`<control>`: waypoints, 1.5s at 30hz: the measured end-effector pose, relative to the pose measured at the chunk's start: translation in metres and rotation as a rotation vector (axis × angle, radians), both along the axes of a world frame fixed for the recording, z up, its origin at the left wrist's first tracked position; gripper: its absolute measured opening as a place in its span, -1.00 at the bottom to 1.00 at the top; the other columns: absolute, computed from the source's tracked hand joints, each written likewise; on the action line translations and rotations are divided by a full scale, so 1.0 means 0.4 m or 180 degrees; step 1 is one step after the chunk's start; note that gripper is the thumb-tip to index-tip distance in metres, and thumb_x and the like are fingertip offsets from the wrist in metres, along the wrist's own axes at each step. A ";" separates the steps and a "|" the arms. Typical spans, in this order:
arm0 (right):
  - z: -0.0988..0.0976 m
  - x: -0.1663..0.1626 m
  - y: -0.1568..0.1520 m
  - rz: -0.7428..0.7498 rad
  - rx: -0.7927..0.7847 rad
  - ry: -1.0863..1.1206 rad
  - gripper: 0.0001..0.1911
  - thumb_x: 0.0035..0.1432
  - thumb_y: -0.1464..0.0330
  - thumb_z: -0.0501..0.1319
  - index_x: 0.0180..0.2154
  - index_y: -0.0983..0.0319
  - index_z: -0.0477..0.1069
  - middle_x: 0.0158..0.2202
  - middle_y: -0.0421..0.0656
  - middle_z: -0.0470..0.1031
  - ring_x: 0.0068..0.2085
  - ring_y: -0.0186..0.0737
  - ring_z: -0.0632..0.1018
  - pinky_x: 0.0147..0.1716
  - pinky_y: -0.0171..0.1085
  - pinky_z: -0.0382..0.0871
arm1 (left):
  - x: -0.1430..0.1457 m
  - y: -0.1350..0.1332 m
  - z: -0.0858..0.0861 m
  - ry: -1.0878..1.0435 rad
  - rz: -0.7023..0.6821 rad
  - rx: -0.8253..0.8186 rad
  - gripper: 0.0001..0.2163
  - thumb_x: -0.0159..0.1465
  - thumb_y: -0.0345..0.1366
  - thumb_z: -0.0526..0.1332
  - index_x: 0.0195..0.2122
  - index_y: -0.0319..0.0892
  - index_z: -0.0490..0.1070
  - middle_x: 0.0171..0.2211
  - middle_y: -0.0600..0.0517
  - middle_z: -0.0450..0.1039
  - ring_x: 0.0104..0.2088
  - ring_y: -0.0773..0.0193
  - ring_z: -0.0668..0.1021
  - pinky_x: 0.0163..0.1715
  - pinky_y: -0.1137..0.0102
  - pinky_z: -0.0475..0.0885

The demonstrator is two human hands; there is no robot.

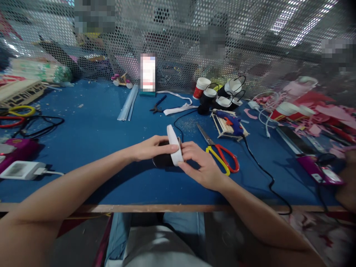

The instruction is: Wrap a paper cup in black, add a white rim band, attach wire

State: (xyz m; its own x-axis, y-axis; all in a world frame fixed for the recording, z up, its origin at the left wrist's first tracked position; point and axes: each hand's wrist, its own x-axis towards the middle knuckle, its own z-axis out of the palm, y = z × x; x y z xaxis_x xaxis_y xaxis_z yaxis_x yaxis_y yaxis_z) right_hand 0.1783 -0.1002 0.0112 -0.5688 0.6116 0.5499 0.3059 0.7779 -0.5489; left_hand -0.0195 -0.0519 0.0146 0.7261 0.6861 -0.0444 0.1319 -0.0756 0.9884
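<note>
A black cup (162, 160) lies tipped on its side in front of me, its open end towards the right. Around that end runs a wide white strip (171, 138), one end of which sticks up past the rim. My left hand (151, 147) is closed over the cup from the left, the thumb pressed on the white strip. From the right, my right hand (202, 165) pinches the strip and rim, with some fingertips hidden at the opening. Close beside it on the blue table are scissors (219, 155) with red and yellow handles, blades open.
A glue gun (232, 122) rests on a small wooden stick rack, its cord trailing right. Behind stand several black cups with wire handles (208, 97). Pliers (158, 104), clear glue sticks (128, 104) and a lit phone (148, 74) are further back. Pink scraps (330, 115) cover the right.
</note>
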 end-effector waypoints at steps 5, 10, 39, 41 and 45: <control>0.000 0.001 0.004 -0.0196 -0.0199 -0.0136 -0.84 0.05 0.34 0.24 -0.29 0.22 0.32 -0.23 -0.06 0.43 -0.11 -0.17 0.41 -0.11 -0.11 0.34 | 0.007 -0.002 -0.010 -0.0220 0.0450 -0.0467 -0.63 0.13 -0.04 0.20 -0.22 -0.26 0.45 -0.28 0.01 0.48 -0.30 0.30 0.46 -0.28 0.44 0.31; -0.002 0.001 0.006 -0.0192 -0.0194 0.0019 -0.95 0.12 0.38 0.18 -0.35 0.23 0.33 -0.26 -0.08 0.43 -0.12 -0.21 0.41 -0.13 -0.16 0.33 | 0.017 -0.002 -0.020 -0.0487 0.0550 -0.1543 -0.57 0.07 0.05 0.21 -0.32 -0.30 0.46 -0.40 -0.04 0.50 -0.41 0.29 0.49 -0.37 0.40 0.35; -0.003 -0.002 0.002 -0.0534 -0.1249 0.0039 -0.82 0.17 0.30 0.11 -0.46 0.23 0.31 -0.33 -0.17 0.35 -0.25 -0.32 0.40 -0.21 -0.29 0.28 | 0.035 -0.037 -0.015 0.0677 0.0822 0.0842 -0.55 0.18 0.05 0.06 -0.19 -0.28 0.38 -0.30 -0.02 0.44 -0.30 0.24 0.44 -0.27 0.37 0.34; -0.004 -0.001 0.003 -0.0536 -0.1262 0.0046 -0.82 0.17 0.30 0.11 -0.46 0.22 0.30 -0.34 -0.18 0.35 -0.27 -0.33 0.40 -0.22 -0.30 0.28 | 0.035 -0.039 -0.018 0.0761 0.0823 0.0935 -0.54 0.18 0.05 0.06 -0.17 -0.27 0.38 -0.28 -0.03 0.45 -0.29 0.22 0.45 -0.26 0.36 0.34; -0.008 0.004 0.005 -0.0567 -0.1240 0.0105 -0.75 0.19 0.29 0.09 -0.51 0.23 0.28 -0.36 -0.19 0.34 -0.28 -0.34 0.40 -0.22 -0.30 0.28 | 0.036 -0.039 -0.022 0.0741 0.0823 0.0955 -0.54 0.17 0.05 0.07 -0.17 -0.28 0.38 -0.26 -0.04 0.45 -0.26 0.20 0.45 -0.22 0.33 0.34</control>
